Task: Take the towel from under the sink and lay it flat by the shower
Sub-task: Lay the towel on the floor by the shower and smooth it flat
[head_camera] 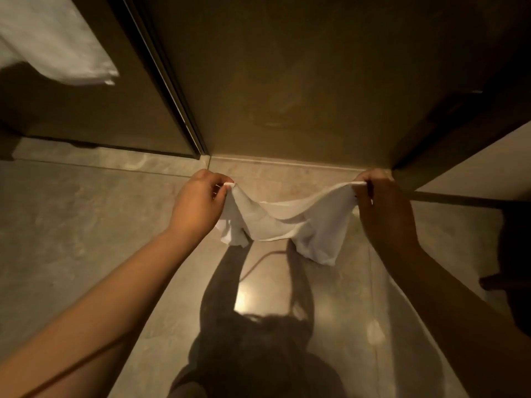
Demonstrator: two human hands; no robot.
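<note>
A white towel [287,222] hangs spread between both hands above the beige tiled floor [86,219], sagging in the middle with its lower edge loose. My left hand [198,202] pinches its left top corner. My right hand [382,205] pinches the right top corner. Behind the towel stands a glass panel [287,81] with a low floor sill [287,162], and a metal door frame [169,81] runs to its left.
Another white towel [54,41] hangs at the upper left on the glass door. A dark cabinet or wall edge [459,133] juts in at the right. A dark object [511,271] sits at the right edge. My shadow lies on the floor below.
</note>
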